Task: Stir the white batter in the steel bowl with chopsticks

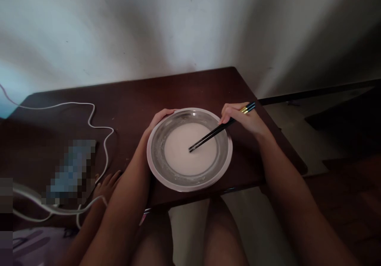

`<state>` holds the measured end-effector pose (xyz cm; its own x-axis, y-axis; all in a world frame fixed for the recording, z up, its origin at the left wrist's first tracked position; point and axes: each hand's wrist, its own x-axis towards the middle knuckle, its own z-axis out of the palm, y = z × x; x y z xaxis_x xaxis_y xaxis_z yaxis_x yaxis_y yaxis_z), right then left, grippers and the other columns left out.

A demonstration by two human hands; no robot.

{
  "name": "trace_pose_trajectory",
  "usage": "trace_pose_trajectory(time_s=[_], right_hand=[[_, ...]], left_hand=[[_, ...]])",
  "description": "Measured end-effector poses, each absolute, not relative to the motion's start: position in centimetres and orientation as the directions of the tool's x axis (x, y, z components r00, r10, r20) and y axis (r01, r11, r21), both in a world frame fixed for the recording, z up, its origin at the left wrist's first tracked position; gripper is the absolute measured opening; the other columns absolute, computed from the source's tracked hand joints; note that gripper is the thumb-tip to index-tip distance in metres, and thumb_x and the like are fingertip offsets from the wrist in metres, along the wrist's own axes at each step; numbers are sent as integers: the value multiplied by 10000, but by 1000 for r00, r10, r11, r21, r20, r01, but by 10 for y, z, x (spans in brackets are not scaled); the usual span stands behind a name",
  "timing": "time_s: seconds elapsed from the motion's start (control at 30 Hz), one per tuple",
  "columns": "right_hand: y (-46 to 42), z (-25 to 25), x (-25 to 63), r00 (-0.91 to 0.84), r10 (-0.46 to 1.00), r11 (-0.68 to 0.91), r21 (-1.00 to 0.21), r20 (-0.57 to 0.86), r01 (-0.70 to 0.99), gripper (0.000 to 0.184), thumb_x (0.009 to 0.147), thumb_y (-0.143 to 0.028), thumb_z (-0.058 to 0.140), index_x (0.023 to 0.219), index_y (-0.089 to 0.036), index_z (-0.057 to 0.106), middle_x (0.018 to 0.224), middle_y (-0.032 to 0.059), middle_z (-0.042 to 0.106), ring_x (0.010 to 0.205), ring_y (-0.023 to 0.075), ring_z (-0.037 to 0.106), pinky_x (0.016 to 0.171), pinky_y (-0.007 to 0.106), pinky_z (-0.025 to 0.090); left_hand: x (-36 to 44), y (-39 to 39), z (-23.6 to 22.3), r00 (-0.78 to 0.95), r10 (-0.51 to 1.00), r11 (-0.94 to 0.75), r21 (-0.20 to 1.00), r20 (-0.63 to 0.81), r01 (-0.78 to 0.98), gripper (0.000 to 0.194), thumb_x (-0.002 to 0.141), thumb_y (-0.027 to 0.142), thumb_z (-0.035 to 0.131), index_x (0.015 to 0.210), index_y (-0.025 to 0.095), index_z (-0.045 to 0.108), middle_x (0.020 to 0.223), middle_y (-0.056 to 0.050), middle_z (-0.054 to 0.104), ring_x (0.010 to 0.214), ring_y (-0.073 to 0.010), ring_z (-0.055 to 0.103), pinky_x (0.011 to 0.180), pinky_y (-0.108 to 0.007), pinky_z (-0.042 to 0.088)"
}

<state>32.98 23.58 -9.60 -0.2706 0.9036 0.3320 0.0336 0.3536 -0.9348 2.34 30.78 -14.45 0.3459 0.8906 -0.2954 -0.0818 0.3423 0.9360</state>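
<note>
A wide metal bowl [190, 183] with a pale rim stands near the front edge of the table, holding a smooth white liquid [187, 164]. My left hand [160, 117] curves around the bowl's far left side, its fingers wrapped at the rim and partly hidden behind it. In my right hand [238, 117] is a pair of black chopsticks [212, 133] with gold and blue bands at the top. They slant down to the left over the bowl's right rim, close together. Their tips are at the middle of the white liquid.
The dark brown table [190, 83] meets a pale wall [190, 27] behind. At left, a white cable [101, 127] winds past a blurred-out flat object [71, 168]. Another person's hand [108, 182] rests beside my left forearm. The table's right edge drops to the floor.
</note>
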Motion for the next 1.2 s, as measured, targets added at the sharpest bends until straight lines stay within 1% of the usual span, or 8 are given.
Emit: trace_pose_trajectory(time_s=[0.13,0.27,0.53,0.7,0.87,0.97,1.07,1.2], right_hand=[[237,-98,328,-292,899,364,-928,326,85,338,918,-513,765,711,-253,826,786,25,804,764,174,734,782,321,568],[237,-95,332,-188,908,384,-923,374,21,413,931,-516,748,620,-247,781,690,18,772,696,167,726,745,317,568],[238,-99,325,-288,904,351,-933,315,80,310,912,-472,779,710,-240,818,808,32,828,787,175,764,756,299,564],[239,-98,333,-137,914,386,-922,381,12,458,928,-569,749,606,-243,765,643,6,741,647,159,719,724,316,567],[236,-97,325,-298,913,313,-947,279,70,395,891,-564,783,663,-242,803,739,26,800,740,186,755,743,322,577],[239,-99,325,-234,918,348,-933,319,95,377,872,-584,792,697,-250,812,786,27,817,794,193,768,788,332,583],[241,-99,330,-119,923,373,-926,365,54,449,881,-619,769,624,-251,776,681,13,767,692,177,739,755,335,579],[237,-96,330,-208,930,318,-948,304,32,455,901,-576,760,588,-246,761,638,9,744,654,171,723,714,322,569]], left_hand=[[25,306,-141,343,884,368,926,-318,-89,344,767,420,685,1022,234,821,873,-92,826,975,-385,778,874,-441,639],[25,306,-140,329,885,376,922,-329,-88,334,793,386,653,1042,235,816,880,-93,829,1003,-386,778,876,-440,640],[24,307,-144,350,886,363,925,-304,-114,299,789,398,656,989,243,817,840,-80,824,981,-370,784,882,-429,640],[23,308,-145,370,881,360,925,-294,-123,299,776,398,675,997,254,816,827,-73,822,956,-364,787,873,-430,643],[24,307,-144,354,888,346,933,-294,-94,324,808,402,645,1036,242,810,824,-74,814,965,-363,786,880,-431,638],[24,307,-145,316,901,333,941,-296,-67,337,826,384,626,1073,245,807,799,-59,808,939,-352,790,863,-421,639],[23,308,-145,322,901,329,942,-291,-66,315,812,396,645,1039,251,809,781,-53,805,912,-344,792,842,-408,645],[23,308,-145,357,889,334,939,-285,-83,280,781,413,675,974,259,808,773,-56,808,925,-357,790,832,-415,651]])
